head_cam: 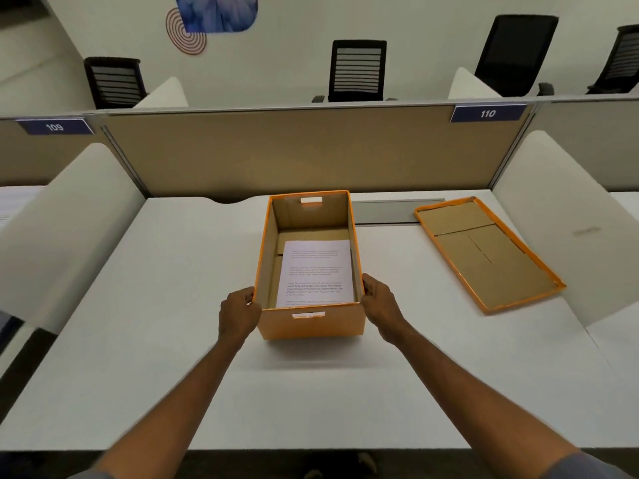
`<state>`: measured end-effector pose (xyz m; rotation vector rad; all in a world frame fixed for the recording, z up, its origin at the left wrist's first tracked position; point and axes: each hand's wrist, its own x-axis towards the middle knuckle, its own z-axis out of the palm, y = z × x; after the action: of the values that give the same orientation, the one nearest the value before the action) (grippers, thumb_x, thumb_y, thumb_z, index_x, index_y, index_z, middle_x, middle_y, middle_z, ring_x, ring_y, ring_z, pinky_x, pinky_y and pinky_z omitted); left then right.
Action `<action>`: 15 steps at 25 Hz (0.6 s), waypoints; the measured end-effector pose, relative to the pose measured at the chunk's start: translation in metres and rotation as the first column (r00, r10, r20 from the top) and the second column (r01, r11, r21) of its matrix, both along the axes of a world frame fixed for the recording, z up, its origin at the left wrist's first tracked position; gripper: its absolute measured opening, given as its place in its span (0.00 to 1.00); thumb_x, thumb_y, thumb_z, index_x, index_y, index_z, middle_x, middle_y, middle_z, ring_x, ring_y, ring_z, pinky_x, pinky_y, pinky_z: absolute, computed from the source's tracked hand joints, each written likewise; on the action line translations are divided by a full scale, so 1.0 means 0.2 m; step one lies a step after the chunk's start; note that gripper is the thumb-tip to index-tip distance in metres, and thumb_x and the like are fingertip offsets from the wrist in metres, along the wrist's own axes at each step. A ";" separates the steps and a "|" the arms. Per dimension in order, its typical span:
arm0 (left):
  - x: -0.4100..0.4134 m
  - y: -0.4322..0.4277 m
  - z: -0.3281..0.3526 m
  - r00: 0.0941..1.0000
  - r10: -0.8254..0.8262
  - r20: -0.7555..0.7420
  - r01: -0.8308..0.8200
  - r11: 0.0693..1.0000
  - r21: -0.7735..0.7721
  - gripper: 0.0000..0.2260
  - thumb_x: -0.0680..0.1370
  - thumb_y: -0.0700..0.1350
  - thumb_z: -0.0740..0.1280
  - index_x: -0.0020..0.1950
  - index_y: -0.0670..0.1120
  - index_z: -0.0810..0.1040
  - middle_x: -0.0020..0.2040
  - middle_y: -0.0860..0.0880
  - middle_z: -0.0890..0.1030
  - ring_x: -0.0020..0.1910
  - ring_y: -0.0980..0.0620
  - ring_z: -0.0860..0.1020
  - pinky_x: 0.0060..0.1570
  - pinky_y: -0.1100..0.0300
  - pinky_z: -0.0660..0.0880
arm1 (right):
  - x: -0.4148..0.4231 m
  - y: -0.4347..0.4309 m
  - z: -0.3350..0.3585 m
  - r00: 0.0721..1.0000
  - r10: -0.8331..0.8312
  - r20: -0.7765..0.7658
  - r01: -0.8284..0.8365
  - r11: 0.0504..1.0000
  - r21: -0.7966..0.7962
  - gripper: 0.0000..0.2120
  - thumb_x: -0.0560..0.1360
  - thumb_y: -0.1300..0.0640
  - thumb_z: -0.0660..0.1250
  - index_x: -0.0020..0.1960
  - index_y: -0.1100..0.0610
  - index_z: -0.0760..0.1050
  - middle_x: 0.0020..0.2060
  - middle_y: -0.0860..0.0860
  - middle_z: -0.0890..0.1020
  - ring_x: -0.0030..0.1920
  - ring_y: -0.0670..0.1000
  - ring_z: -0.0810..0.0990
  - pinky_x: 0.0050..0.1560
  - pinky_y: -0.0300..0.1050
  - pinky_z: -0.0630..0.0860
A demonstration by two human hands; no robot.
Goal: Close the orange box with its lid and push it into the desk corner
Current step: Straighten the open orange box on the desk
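Orange box (311, 324) is sitting open-topped near the middle of the white table (145, 340), its far end lying close to the tan partition (276, 150) at the back. Its brown cardboard interior is showing, and a handle slot is cut into each short end. The tan partition is standing along the far edge of the table, carrying a blue label reading 110 (487, 113) at its upper right. White curved dividers (560, 209) are flanking the table on both sides.

Lid (487, 254) is lying upside down on the table to the right of the box, well apart from it, with its orange rim facing up and its brown underside exposed. It is angled diagonally, its near corner pointing toward the right divider.

A printed sheet of paper (316, 273) is lying flat on the floor of the box, toward the near end.

Left hand (238, 314) is pressing against the near left corner of the box, fingers wrapped onto the side wall at the rim. Right hand (380, 302) is doing likewise at the near right corner. Both grips are closing on the box walls, holding it between them.
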<state>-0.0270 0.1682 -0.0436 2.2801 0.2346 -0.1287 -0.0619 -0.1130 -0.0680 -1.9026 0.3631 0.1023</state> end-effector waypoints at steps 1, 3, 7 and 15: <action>-0.01 0.01 -0.01 1.000 -0.002 0.008 0.002 1.000 0.008 0.16 0.71 0.38 0.59 0.49 0.46 0.85 0.44 0.45 0.87 0.46 0.38 0.83 0.46 0.45 0.81 | -0.02 0.03 -0.01 1.000 0.002 -0.001 -0.002 1.000 0.003 0.13 0.78 0.64 0.60 0.55 0.52 0.79 0.52 0.47 0.87 0.55 0.53 0.85 0.54 0.60 0.85; -0.03 0.03 -0.03 1.000 -0.004 0.009 0.004 1.000 0.010 0.15 0.74 0.36 0.61 0.52 0.46 0.85 0.46 0.47 0.87 0.46 0.39 0.83 0.46 0.48 0.81 | -0.05 0.06 -0.02 1.000 -0.011 0.005 0.011 1.000 0.001 0.14 0.78 0.65 0.60 0.58 0.52 0.78 0.54 0.48 0.86 0.57 0.54 0.85 0.54 0.55 0.85; -0.05 0.04 -0.11 0.999 -0.047 0.023 0.046 0.997 0.055 0.17 0.72 0.38 0.55 0.52 0.44 0.80 0.44 0.44 0.85 0.42 0.37 0.80 0.40 0.47 0.78 | -0.09 0.09 -0.02 1.000 -0.015 -0.016 0.015 1.000 -0.022 0.21 0.81 0.66 0.52 0.70 0.53 0.73 0.63 0.52 0.83 0.64 0.56 0.81 0.57 0.45 0.81; -0.14 -0.08 -0.12 0.983 -0.167 0.071 0.160 0.983 0.093 0.28 0.85 0.49 0.53 0.82 0.43 0.47 0.84 0.44 0.50 0.83 0.46 0.49 0.79 0.52 0.49 | -0.16 0.04 0.08 0.993 -0.109 -0.050 0.105 0.991 -0.083 0.28 0.87 0.50 0.51 0.84 0.55 0.49 0.83 0.53 0.55 0.83 0.55 0.54 0.82 0.53 0.53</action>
<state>-0.0552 0.1526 -0.0667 2.3838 0.0115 -0.1148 -0.0944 -0.1045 -0.0520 -1.9587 0.5120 0.0689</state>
